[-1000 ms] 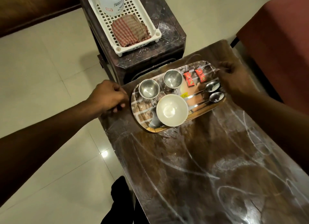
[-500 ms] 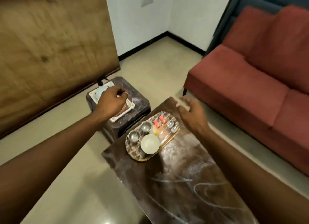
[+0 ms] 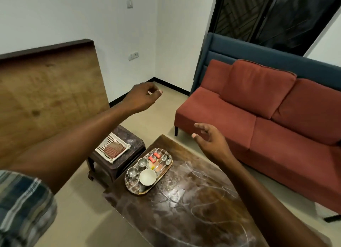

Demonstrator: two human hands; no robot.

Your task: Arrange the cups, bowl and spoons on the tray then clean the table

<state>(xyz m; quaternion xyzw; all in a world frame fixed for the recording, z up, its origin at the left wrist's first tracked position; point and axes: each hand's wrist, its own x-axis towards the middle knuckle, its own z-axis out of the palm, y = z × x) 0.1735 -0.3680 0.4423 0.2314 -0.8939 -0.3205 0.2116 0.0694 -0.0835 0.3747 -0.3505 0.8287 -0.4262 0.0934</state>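
Left edge: my plaid sleeve (image 3: 22, 206), forearm running up across the wooden board (image 3: 49, 92). Left hand (image 3: 142, 97) hangs in the air in front of the wall corner, fingers loosely curled, nothing in them. Half a second ago it sat right over the white basket (image 3: 122, 148); now it is lifted clear of it. The basket stands on the dark side stool (image 3: 129, 136) with the folded checked cloth (image 3: 113, 150) in it, now uncovered.

Next, the tray (image 3: 132, 187), at the far left corner of the table (image 3: 193, 200), same spot as before. On it: two steel cups (image 3: 132, 171) and (image 3: 143, 162) along the left side, the white bowl (image 3: 147, 176) just beside them, two red sachets (image 3: 154, 156) at the far end, and two spoons (image 3: 164, 158) and (image 3: 168, 161) side by side on the right. The load is unchanged. The table top shows white smears.

Right hand (image 3: 212, 141) is raised above the table's far edge, in front of the red sofa (image 3: 267, 117), fingers spread and relaxed, holding nothing. It is higher and further from the tray than before. The view has tilted up, so more of the room shows.
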